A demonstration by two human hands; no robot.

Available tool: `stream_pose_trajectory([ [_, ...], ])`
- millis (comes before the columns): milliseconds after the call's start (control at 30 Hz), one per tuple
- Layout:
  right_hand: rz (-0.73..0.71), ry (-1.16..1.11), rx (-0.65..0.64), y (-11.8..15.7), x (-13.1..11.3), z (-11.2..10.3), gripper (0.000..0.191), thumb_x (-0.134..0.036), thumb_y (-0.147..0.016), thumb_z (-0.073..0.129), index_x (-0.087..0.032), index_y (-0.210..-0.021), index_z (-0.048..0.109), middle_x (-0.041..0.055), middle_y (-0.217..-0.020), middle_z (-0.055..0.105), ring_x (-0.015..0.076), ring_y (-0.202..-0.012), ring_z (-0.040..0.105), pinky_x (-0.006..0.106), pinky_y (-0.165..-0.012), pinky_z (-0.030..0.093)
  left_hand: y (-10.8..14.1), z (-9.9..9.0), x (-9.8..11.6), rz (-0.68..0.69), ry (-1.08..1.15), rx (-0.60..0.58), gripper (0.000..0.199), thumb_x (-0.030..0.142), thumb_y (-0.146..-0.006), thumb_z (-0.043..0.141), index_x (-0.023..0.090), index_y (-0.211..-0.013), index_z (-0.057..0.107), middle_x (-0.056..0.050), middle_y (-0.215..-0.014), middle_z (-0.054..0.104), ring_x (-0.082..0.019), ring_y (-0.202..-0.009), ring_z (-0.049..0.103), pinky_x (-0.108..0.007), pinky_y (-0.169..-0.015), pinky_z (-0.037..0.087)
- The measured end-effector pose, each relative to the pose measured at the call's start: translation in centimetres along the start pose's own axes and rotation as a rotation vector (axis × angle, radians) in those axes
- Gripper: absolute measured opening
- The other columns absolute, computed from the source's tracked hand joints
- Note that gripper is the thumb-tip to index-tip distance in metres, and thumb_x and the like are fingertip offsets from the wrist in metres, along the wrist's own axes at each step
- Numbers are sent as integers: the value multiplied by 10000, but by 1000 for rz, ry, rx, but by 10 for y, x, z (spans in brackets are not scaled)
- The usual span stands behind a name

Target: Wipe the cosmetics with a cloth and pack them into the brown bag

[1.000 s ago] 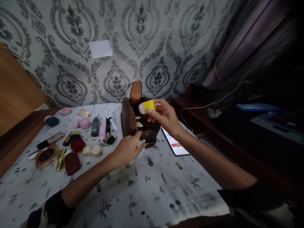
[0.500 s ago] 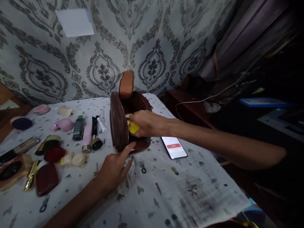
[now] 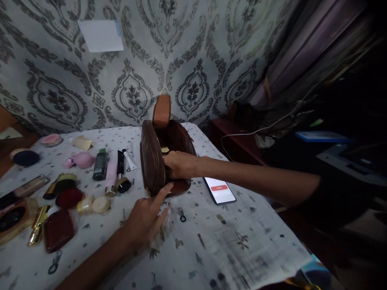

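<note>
A dark brown zip bag [image 3: 150, 161] stands unzipped on the table, its tan strap [image 3: 162, 110] upright at the back. My right hand [image 3: 180, 164] reaches into its opening with the fingers curled downward. The bag's side hides the fingertips and whatever they grip. Beside the knuckles a small gold-coloured piece [image 3: 165, 150] shows inside the bag. My left hand [image 3: 147, 213] rests in front, its index finger stretched onto the bag's lowered front edge and its thumb apart. A small whitish piece lies by the thumb.
Right of the bag lies a lit phone [image 3: 222, 191]. Spread on the left are a green bottle [image 3: 99, 166], a pink tube [image 3: 111, 175], a dark red case [image 3: 59, 229], a gold lipstick tube [image 3: 38, 227] and several other cosmetics. A white cable [image 3: 254, 133] runs beyond the table's right edge.
My right hand has gone lower into the bag, and the yellow thing seen in its fingers is now mostly hidden. My left hand stays at the front edge. The view has shifted slightly.
</note>
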State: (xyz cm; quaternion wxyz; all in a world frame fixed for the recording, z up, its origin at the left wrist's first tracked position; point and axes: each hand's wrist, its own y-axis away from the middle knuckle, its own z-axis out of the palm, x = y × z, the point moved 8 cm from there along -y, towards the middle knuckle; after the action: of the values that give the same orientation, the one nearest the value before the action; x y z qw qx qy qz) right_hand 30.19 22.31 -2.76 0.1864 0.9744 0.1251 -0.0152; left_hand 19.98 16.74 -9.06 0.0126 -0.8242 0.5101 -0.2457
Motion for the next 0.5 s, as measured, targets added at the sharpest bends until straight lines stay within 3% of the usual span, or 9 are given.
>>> stream_pose_trajectory([
  [100,58,-5,-9,1,5,-8,328,-108,-807,624,-40,-1121,691,209,-1114,706,285,-1056,684,264,-761,512,0,0,-1,-15,43,-25,558,258,-968,406,201,-1505,264,23,-673,670,-160,-535,627,-240,-573,476],
  [233,247,-65,16,-3,17,-19,324,-27,-806,588,-28,-1106,711,214,-1117,714,279,-1090,681,258,-784,530,-1,0,-1,-31,67,-34,532,271,-970,407,205,-1491,320,42,-612,609,-150,-491,571,-231,-544,440],
  [400,382,-122,-29,-18,21,-7,370,-13,-730,666,-27,-1096,720,206,-1145,710,310,-1127,664,289,-867,546,-1,-1,0,-20,89,-18,573,270,-971,399,202,-1521,252,30,-651,630,-158,-528,589,-239,-567,431],
  [500,443,-186,-8,-23,25,-1,486,-11,-705,668,-64,-1188,687,196,-1212,686,310,-1145,656,297,-863,558,-1,-1,0,-28,105,-20,568,273,-979,395,209,-1524,249,40,-634,604,-146,-506,567,-227,-551,406],
])
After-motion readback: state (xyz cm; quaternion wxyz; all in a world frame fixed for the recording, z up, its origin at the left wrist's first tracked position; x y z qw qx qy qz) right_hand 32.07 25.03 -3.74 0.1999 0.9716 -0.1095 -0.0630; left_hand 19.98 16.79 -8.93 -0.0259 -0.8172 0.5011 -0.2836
